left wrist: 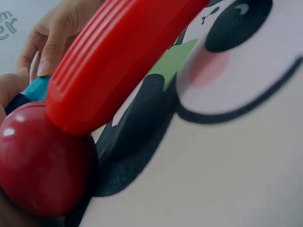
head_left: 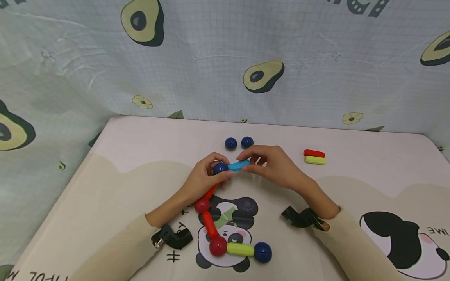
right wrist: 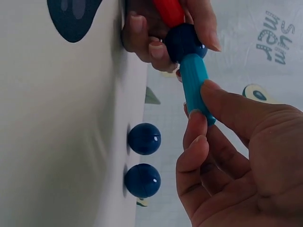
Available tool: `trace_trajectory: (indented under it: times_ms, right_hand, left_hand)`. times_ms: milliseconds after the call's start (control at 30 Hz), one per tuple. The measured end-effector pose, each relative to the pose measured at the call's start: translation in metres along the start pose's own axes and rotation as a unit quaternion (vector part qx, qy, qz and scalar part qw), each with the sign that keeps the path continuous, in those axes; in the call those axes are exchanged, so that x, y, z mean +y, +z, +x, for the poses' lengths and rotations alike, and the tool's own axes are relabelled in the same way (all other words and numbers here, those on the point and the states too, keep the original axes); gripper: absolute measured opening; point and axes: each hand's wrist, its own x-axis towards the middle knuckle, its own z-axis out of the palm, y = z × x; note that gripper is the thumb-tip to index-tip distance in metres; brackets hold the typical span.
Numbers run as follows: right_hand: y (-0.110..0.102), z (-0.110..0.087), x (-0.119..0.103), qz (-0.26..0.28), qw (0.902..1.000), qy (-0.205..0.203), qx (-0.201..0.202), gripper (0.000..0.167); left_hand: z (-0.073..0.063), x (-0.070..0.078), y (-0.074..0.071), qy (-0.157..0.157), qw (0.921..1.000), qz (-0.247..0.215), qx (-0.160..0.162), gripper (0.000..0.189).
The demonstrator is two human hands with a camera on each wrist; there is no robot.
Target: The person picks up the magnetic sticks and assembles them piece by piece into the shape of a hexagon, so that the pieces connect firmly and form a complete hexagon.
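Observation:
My left hand (head_left: 205,175) grips a dark blue ball (head_left: 220,168) at the far end of a joined chain. From the right, my right hand (head_left: 272,164) pinches a light blue rod (head_left: 239,165) between thumb and fingers, its near end against that ball. Below the left hand the chain runs through a red rod (head_left: 211,192), a red ball (head_left: 202,205), another red rod (head_left: 209,224), a second red ball (head_left: 218,246), a yellow-green rod (head_left: 240,249) and a blue ball (head_left: 263,252). The left wrist view shows a red ball (left wrist: 45,161) and ribbed red rod (left wrist: 118,61) close up.
Two loose blue balls (head_left: 231,143) sit just beyond the hands. To the right, a red rod (head_left: 314,153) lies beside a yellow-green rod (head_left: 315,160). The table mat (head_left: 140,183) carries printed pandas, and an avocado-patterned sheet (head_left: 211,78) hangs behind it.

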Motion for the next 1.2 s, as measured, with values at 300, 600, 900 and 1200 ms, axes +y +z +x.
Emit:
trace_trajectory:
  times_ms: [300,600,900,1200]
  right_hand:
    - [-0.001,0.004,-0.003,-0.002,1.0000,0.002,0.004,0.023]
    - [-0.013,0.007,0.006,-0.026,0.9965,0.046,0.065,0.023]
    - [-0.005,0.018,0.031,-0.022,0.9920,0.080,0.095,0.035]
    - [0.007,0.018,0.046,-0.051,0.9953,0.051,0.065,0.038]
  left_hand:
    - [-0.001,-0.003,0.000,0.039,0.9989,0.024,0.007,0.029]
    - [-0.001,-0.003,0.000,0.043,0.9988,-0.011,0.023,0.027]
    - [-0.002,-0.005,-0.001,0.044,0.9980,-0.009,0.044,0.023]
    - [-0.002,-0.005,0.000,0.056,0.9970,-0.002,0.054,0.021]
